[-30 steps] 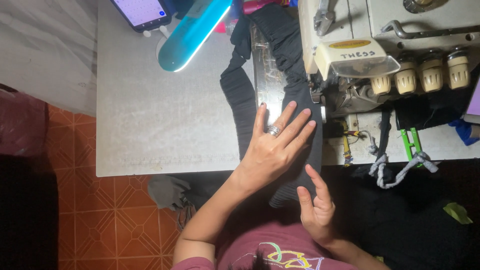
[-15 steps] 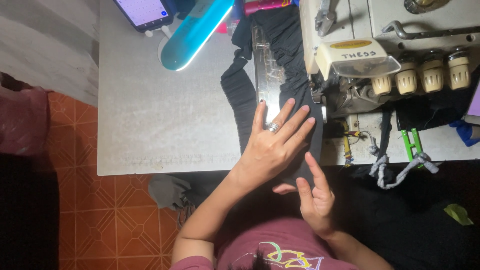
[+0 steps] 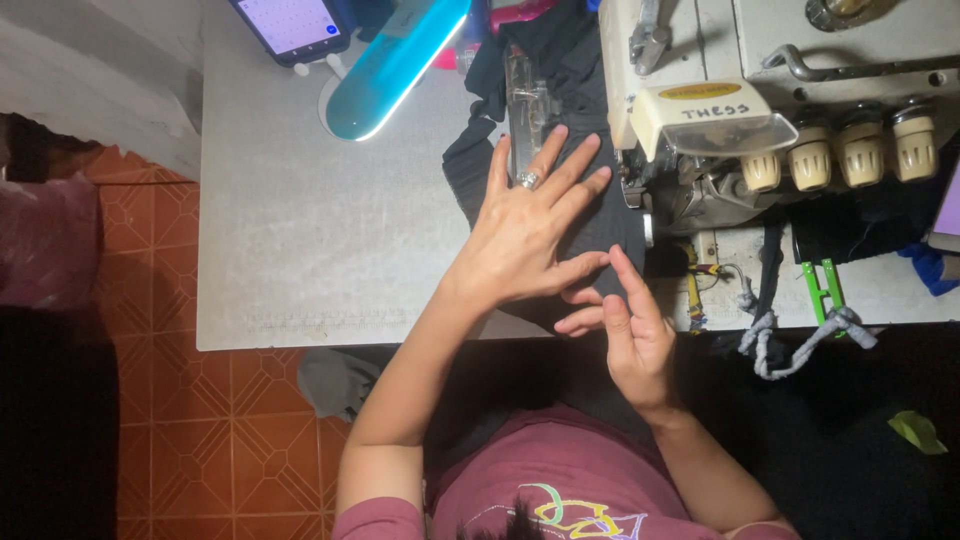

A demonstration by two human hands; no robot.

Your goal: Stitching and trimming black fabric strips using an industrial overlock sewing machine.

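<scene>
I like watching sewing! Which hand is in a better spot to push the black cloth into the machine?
Probably the left hand: it lies flat, fingers spread, on the black cloth right beside the sewing machine. The right hand sits at the table edge, only fingertips on the cloth.

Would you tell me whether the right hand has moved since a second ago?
Yes. The right hand has risen from below the table edge toward the sewing machine, now touching the black fabric beside the left hand.

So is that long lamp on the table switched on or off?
On: the lamp glows bright cyan along its length, just beyond the left hand pressing the black fabric.
</scene>
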